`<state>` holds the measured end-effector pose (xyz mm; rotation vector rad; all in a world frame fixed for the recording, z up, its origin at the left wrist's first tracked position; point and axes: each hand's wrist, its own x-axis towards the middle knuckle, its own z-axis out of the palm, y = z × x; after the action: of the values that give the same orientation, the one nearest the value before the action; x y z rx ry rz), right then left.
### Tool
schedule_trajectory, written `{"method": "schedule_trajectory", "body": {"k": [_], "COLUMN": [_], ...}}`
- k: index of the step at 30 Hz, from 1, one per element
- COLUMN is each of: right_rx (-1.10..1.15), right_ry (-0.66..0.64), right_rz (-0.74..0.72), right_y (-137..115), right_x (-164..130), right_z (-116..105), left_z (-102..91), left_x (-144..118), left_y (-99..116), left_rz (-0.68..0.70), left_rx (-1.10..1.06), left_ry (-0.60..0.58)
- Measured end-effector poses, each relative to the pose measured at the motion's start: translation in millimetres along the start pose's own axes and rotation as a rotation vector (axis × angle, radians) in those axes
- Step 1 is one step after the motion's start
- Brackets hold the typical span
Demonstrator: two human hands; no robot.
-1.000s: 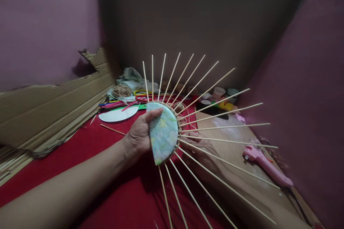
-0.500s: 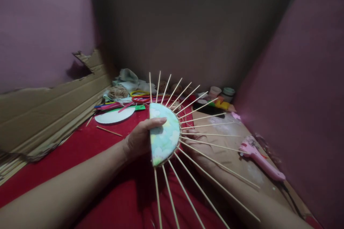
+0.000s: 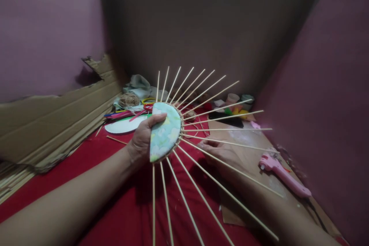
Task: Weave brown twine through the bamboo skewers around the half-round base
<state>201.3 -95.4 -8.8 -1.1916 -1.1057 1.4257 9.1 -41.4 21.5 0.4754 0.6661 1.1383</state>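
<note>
A half-round panel, covered in pale blue-green flowered fabric, is gripped by my left hand at its straight edge. The thumb lies across the front; the other fingers are hidden behind. Several thin wooden sticks fan out from its curved edge, where twine runs around their bases. Below and behind the right-hand sticks is my right hand, apart from the panel, its fingers pinched together. Loops of thin twine hang near those fingertips and seem to lead into them, though the sticks partly cover the pinch.
A pink glue gun lies on a brown board at right. Behind the panel are a ball of twine, red-handled scissors, a white half-round piece and small jars. Cardboard leans at left; red cloth covers the surface.
My left hand has shifted the panel left and slightly up, with its sticks. My right hand has come away from the curved edge, out to the right.
</note>
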Motion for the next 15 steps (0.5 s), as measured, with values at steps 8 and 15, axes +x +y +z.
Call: {"method": "schedule_trajectory", "body": {"k": [8, 15], "right_rx": [-0.045, -0.013], "right_ry": [-0.089, -0.144], "right_rz": [-0.024, -0.132], "right_y": [-18.6, -24.2], "right_x": [12.5, 14.8], "right_z": [-41.5, -59.9], "left_z": [-9.9, -24.5], "left_x": [12.2, 27.1], "left_y": [18.4, 29.7], "left_rz": [0.221, 0.295], "left_rx": [0.003, 0.067], "left_ry": [0.029, -0.037]}}
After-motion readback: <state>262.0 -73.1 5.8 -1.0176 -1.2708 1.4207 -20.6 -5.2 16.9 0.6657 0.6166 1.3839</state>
